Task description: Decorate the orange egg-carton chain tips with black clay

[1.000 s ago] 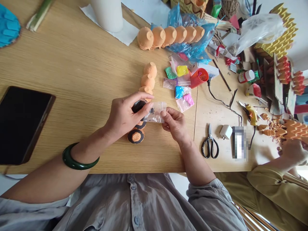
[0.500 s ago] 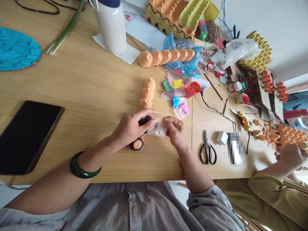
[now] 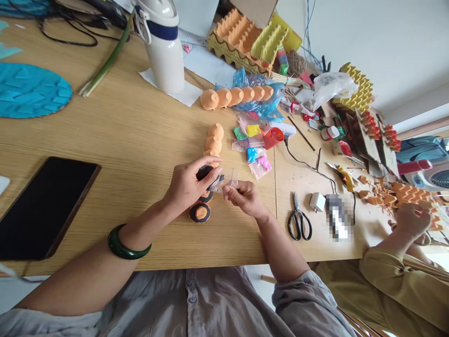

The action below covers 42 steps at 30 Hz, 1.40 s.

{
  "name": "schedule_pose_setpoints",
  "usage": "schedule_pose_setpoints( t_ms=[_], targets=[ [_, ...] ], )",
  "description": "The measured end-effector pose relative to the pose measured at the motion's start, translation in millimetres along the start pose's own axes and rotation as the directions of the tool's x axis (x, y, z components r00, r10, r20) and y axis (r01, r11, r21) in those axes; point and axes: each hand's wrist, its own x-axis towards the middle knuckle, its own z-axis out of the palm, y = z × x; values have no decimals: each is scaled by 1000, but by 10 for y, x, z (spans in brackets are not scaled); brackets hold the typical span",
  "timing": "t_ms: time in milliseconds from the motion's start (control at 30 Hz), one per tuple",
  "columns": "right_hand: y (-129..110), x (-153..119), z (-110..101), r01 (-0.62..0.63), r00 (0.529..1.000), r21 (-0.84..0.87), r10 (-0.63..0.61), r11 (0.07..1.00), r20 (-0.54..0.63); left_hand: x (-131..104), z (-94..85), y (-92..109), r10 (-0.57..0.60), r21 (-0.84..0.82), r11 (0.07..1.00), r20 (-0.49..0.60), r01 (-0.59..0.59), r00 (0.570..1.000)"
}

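- One clear plastic bag (image 3: 229, 180) with a little black stuff inside is up between the two hands, above the table (image 3: 140, 140) and beside the near row of cups.
- One right hand (image 3: 245, 197), its thumb and curled fingers clamped on the bag's right end.
- One left hand (image 3: 185, 187), thumb and forefinger apart, the thumb at the bag's left end; whether it grips anything cannot be told.
- One black patch (image 3: 203, 172) shows between that thumb and forefinger, partly hidden.
- One near row of orange cups (image 3: 215, 131): three plain ones visible at the far end, two ringed with black at the near end, the middle covered by the left hand.
- One second row of orange cups (image 3: 235, 96), six counted, lying farther back, partly over one blue plastic bag (image 3: 263, 110).
- At least five small packets (image 3: 253, 130) beyond the right hand: green, yellow, blue, pink and pale purple.
- One red cup (image 3: 273, 138), just beside the packets.
- To the right, one pair of scissors (image 3: 295, 224) and one white plug adapter (image 3: 317, 202).
- Farther right, one hand of another person (image 3: 412, 220) near an orange carton piece (image 3: 410, 191).
- To the left, one black tablet (image 3: 49, 206) and one blue oval (image 3: 35, 91).
- At the back, one white jug (image 3: 164, 56).
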Motion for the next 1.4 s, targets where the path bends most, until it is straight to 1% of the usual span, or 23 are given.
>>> schedule_pose_setpoints(
  t_ms=[100,133,200,267,333,367,400,433,467,500,533,567,633,733,800,867,933,1000,1067,1200,1267,1333,1400],
  targets=[
    [-125,13,-50,3,998,37,-1,999,-70,12,10,-11,-48,-85,995,-33,45,998],
    [-177,30,-92,4,994,49,1,999,-106,20,18,-30,-56,-106,993,-61,49,997],
    [-285,104,-215,25,982,57,-14,998,-187,42,36,-90,-38,-94,995,-126,26,991],
    [-389,246,-380,53,963,55,-37,997,-267,66,55,-161,-39,-88,996,-159,26,987],
    [-473,452,-563,71,937,25,-58,997,-345,85,71,-224,-61,-92,995,-140,48,988],
    [-502,565,-652,60,918,8,-52,998,-394,92,76,-251,-68,-89,994,-130,57,989],
    [-520,673,-736,18,900,-25,-27,1000,-436,98,80,-274,-73,-82,995,-124,63,990],
    [-526,768,-813,-60,877,-84,12,995,-480,103,83,-295,-75,-70,995,-120,67,990],
    [-519,841,-880,-163,847,-178,45,970,-530,108,87,-316,-78,-55,996,-119,71,990],
    [-498,883,-936,-281,817,-310,57,908,-573,111,91,-337,-83,-39,996,-118,79,990],
    [-467,893,-981,-384,803,-445,54,809,-594,114,97,-359,-91,-22,996,-116,89,989],
    [-426,869,-1017,-414,798,-491,46,766,-601,114,105,-383,-100,-2,995,-117,101,988],
    [-334,740,-1064,-455,793,-546,41,704,-608,108,126,-429,-103,42,993,-125,109,987],
    [-215,475,-1098,-513,799,-607,80,607,-596,81,160,-485,-61,118,990,-136,77,989],
    [-161,352,-1111,-538,804,-641,102,548,-586,57,179,-512,-38,158,986,-129,58,991],
    [-120,306,-1126,-551,809,-664,126,505,-575,39,194,-534,-37,181,982,-115,58,993],
    [-90,318,-1146,-560,809,-673,143,483,-570,28,208,-554,-49,185,980,-104,68,993],
    [-83,347,-1177,-566,804,-669,145,482,-576,24,222,-571,-53,178,982,-100,70,994],
    [-113,358,-1221,-562,804,-655,146,505,-577,22,235,-579,-47,172,983,-96,63,994],
    [-293,331,-1331,-509,834,-592,190,624,-518,12,251,-577,-51,173,983,-66,62,997],
    [-396,362,-1372,-474,850,-551,192,687,-492,6,254,-584,-53,172,983,-59,62,997],
    [-466,466,-1389,-439,852,-519,155,734,-501,1,254,-602,-55,170,983,-62,65,997],
    [-491,625,-1380,-404,837,-509,84,760,-540,1,252,-625,-59,166,984,-66,70,996]
  ],
)
